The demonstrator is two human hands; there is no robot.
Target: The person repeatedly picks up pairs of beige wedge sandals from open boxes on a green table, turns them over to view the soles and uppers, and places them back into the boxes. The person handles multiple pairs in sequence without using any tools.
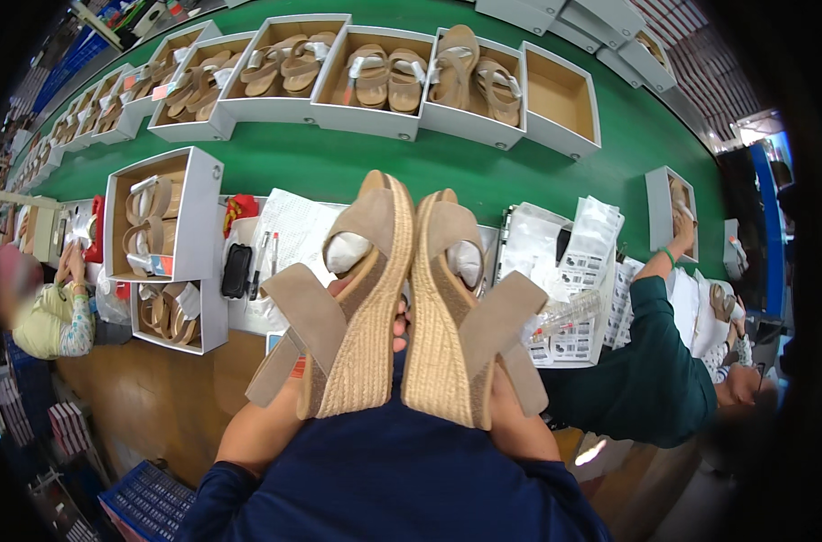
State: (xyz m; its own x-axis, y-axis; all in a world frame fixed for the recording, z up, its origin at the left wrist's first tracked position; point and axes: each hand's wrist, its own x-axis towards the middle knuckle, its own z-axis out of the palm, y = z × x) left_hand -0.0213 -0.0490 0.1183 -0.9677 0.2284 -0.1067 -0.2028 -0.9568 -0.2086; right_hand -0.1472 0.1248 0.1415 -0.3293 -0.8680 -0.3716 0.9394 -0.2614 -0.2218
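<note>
Two tan wedge sandals stand upright side by side in front of me, with woven straw-coloured soles and crossed straps. My left hand (399,329) is closed round the left sandal (361,334); its fingertips show at the inner edge of the wedge. The right sandal (447,334) is held up by my right hand (503,394), mostly hidden behind the shoe and its straps. White paper stuffing (346,251) fills the toe of the left sandal, and similar white stuffing (466,262) sits in the right one. The two soles are close together, toes pointing away.
Open white shoeboxes (366,118) with sandals line the green table (339,163); one box (560,90) is empty. Two stacked boxes (203,212) stand left, near a black case (236,271). Label sheets (578,343) lie right. A co-worker (645,361) reaches into a box; another person (54,316) sits left.
</note>
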